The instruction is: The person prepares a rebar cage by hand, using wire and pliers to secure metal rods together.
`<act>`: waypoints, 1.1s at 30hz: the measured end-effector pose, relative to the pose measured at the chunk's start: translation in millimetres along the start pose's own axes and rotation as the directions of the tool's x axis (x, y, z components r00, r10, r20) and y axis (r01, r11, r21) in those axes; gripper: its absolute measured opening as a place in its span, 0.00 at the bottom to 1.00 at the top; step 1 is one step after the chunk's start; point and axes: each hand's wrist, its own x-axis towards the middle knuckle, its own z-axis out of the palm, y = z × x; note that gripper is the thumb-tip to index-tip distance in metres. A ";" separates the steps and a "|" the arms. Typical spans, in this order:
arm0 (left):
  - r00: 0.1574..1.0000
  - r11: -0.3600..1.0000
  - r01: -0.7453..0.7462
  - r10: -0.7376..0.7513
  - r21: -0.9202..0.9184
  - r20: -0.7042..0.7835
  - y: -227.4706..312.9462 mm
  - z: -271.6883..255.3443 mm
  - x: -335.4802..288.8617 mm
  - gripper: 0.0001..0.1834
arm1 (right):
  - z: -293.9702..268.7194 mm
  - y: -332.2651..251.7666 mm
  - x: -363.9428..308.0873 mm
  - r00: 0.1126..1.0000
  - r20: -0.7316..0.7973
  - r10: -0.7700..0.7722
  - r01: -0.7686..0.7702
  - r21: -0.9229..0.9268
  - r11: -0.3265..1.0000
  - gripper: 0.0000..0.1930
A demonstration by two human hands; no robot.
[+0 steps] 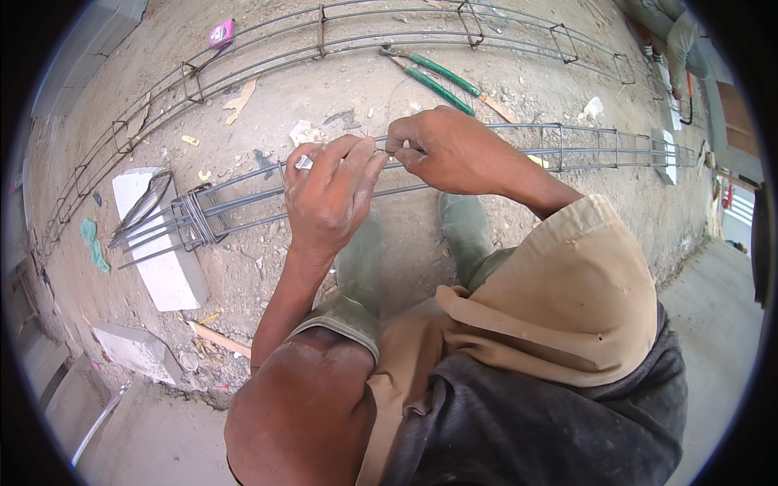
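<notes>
A long, narrow rebar cage [251,212] of steel bars and square stirrups runs across in front of me, over my boots. My left hand [331,188] is closed over its bars, fingertips together; what it pinches is hidden. Close beside it, my right hand [442,146] pinches a thin wire at the upper bars, the fingertips of both hands nearly meeting. Wire [194,220] is wound around the cage's left end, which rests on a white block [182,279]. A loose bundle of thin wire [152,202] lies there too.
Beyond lies a second rebar cage [322,32]. Green-handled pincers [438,79] and a pink tape measure [221,32] are on the rubble-strewn ground. Another white block [138,352] sits at lower left. A person [677,36] is at the far right. My green boots [463,227] stand below the cage.
</notes>
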 end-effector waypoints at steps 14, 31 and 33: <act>0.552 -0.068 0.421 -0.772 -0.904 0.316 -12.7 19.0 -10.8 0.22 | 24.5 -10.6 5.2 0.988 -0.135 -0.078 0.090 0.087 0.992 0.08; 0.434 -0.128 0.658 -0.742 -0.742 0.512 -19.7 1.7 -1.5 0.19 | 26.9 7.6 5.8 0.862 -0.363 -0.353 0.203 -0.390 0.898 0.07; 0.494 -0.339 0.605 -0.550 -0.720 0.673 -27.6 3.9 -14.7 0.20 | 28.6 10.4 5.6 0.852 -0.343 -0.397 0.215 -0.462 0.860 0.09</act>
